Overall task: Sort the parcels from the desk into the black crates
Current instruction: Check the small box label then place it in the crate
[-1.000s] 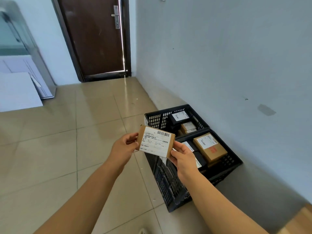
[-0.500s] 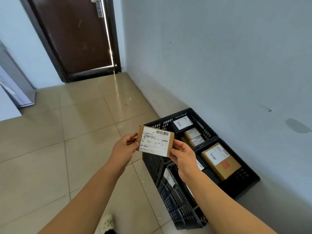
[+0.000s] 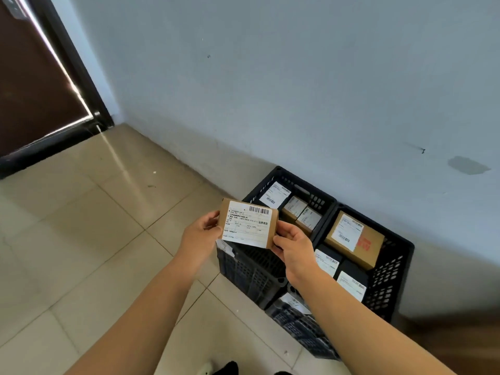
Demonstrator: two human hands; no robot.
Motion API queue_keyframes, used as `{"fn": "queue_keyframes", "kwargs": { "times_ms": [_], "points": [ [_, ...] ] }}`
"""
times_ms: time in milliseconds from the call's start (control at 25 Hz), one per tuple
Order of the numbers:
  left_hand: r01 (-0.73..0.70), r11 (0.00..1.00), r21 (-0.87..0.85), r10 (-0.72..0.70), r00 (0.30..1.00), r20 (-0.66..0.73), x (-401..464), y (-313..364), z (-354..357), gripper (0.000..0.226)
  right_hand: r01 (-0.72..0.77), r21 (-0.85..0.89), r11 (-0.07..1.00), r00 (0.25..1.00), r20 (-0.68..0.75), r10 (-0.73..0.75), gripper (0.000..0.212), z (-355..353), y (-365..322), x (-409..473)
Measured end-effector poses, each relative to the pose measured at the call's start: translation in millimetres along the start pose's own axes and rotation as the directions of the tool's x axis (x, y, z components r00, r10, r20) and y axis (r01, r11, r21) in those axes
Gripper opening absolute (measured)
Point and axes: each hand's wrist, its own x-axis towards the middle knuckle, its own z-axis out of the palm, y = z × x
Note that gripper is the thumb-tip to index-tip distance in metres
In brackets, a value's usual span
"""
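A small brown cardboard parcel with a white shipping label is held in the air between both hands, label up. My left hand grips its left end and my right hand pinches its right end. It hovers over the near left corner of two black crates on the floor. The far crate holds a black parcel and two small brown boxes. The near crate holds a larger brown box and black parcels with white labels.
The crates stand against a grey wall on a beige tiled floor. A dark brown door is at the far left. A brown surface edge shows at the lower right.
The view has swung right and closer to the crates. The parcel stays held between both hands in the same grip, now over the crates' near left corner.
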Motion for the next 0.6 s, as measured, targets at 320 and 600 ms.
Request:
{"fn": "queue_keyframes", "kwargs": {
  "times_ms": [320,600],
  "points": [
    [0.068,0.985,0.161,-0.105,0.966,0.235,98,-12,33,0.040,-0.066,0.057,0.996,0.963,-0.258,0.078,0.033,-5,4,53],
    [-0.019,0.865,0.501,-0.189,0.913,0.360,186,-11,83,0.065,-0.177,0.092,0.980,0.934,-0.298,0.197,0.036,-22,0,142]
  ]
}}
